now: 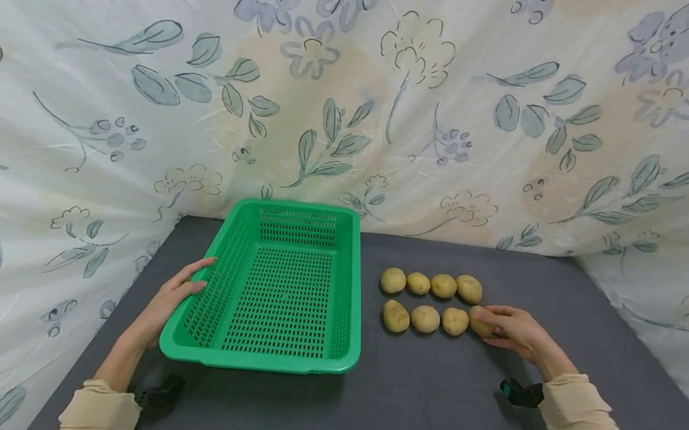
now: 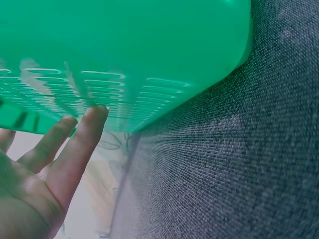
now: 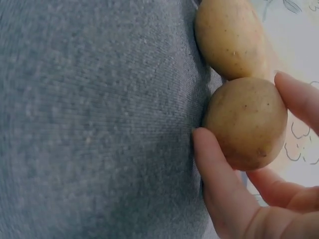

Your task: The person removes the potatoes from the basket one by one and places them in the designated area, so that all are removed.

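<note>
A green plastic basket [image 1: 273, 362] with slotted walls stands on the left half of the dark table. My left hand [image 1: 174, 299] is at its left side, fingertips at the rim in the head view. The left wrist view shows fairly straight fingers [image 2: 79, 154] against the slotted outer wall. On the right, my right hand [image 1: 515, 332] pinches a potato [image 3: 246, 124] between thumb and fingers, at the right end of the front row. That potato touches or nearly touches its neighbouring potato [image 3: 232, 37].
More potatoes lie in two rows right of the basket: a back row [image 1: 443, 286] and the rest of the front row [image 1: 425, 319]. A floral cloth [image 1: 342, 105] hangs behind the table [image 1: 413, 412] and along both sides. Each wrist wears a dark band [image 1: 522, 393].
</note>
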Tool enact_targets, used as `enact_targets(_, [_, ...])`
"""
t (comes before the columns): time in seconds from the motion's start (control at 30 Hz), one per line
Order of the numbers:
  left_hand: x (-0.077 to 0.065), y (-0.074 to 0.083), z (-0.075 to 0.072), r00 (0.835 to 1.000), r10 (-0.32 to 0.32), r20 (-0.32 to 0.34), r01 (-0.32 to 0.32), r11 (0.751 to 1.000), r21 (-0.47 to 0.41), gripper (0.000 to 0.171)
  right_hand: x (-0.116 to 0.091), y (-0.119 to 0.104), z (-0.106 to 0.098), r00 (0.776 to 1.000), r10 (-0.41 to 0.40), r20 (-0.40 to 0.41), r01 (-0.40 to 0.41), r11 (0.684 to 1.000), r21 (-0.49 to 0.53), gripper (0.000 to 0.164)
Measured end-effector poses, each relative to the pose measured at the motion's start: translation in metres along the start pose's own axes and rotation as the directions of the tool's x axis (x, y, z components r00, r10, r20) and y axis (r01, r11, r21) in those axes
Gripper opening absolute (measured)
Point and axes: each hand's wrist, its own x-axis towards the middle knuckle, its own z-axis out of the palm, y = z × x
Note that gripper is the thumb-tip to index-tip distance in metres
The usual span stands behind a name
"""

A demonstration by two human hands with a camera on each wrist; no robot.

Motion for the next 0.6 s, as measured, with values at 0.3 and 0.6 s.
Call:
enact_targets(0.3, [-0.0014,-0.0009,0.0006,1.0,-0.01,0.0,0.01,1.0,-0.022,0.051,-0.0015,-0.003,0.0016,1.0,0.023,-0.015,-0.023,1.0,-0.015,0.086])
enact_targets(0.6, [-0.0004,0.0005,0.0004,1.0,-0.012,0.0,0.012,1.0,-0.014,0.051,-0.0009,0.0019,-0.0015,0.999,0.036,-0.013,-0.035,0.997,0.071,0.088])
